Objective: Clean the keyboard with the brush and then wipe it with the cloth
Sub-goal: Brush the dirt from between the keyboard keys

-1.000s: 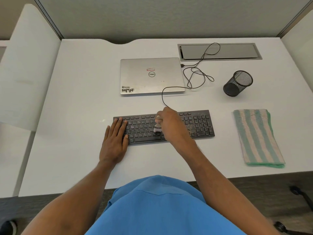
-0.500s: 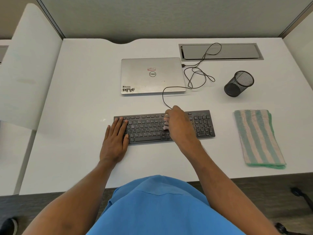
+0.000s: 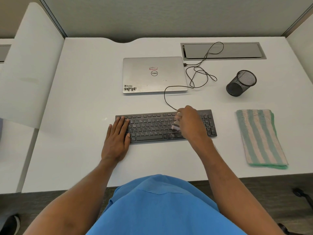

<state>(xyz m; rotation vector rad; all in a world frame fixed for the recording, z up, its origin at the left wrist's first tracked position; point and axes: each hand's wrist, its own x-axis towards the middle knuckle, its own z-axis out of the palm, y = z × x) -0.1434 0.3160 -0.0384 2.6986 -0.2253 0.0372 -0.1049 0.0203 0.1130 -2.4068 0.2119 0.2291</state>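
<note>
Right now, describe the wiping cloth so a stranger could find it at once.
Start at the white desk and follow its near edge rightwards past the flat black keyboard. There lies a folded towelling cloth, nearer than the black mesh cup. It alone is soft and striped green and pink-beige.

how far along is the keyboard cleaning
Nothing looks finished: dust specks show on the right keys of the black keyboard. In hand: the right hand grips a small pale brush on the keys while the left hand rests flat on the left end. Left: wiping; the folded green-striped cloth lies untouched.
</note>
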